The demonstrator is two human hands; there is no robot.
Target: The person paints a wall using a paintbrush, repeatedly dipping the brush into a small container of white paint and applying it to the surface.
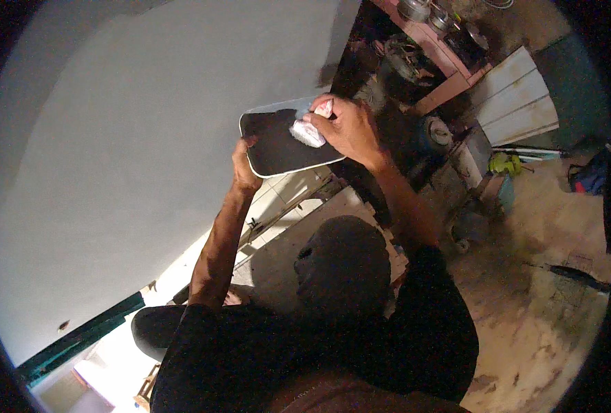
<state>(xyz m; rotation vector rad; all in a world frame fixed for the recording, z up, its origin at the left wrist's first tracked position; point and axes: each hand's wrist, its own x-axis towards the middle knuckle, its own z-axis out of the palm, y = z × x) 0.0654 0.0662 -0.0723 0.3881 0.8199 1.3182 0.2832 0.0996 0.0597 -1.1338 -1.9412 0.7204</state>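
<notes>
Near the middle of the head view, my left hand [246,165] grips the left edge of a dark rectangular panel [272,149] with rounded corners and a thin pale rim, perhaps a mirror or a tray. The panel is tilted, and its upper part looks pale. My right hand [349,126] is closed on a crumpled white and pinkish cloth or paper wad [308,133], which lies against the panel's face towards its right side. My right wrist passes over the panel's right end and hides it.
A pale wall [130,129] fills the left. At the upper right a pink table [447,57] bears metal pots [414,9], beside a white slatted panel [517,98]. A yellow-green object [505,163] lies on the stained floor [553,217]. Below the hands are a tiled ledge and my legs.
</notes>
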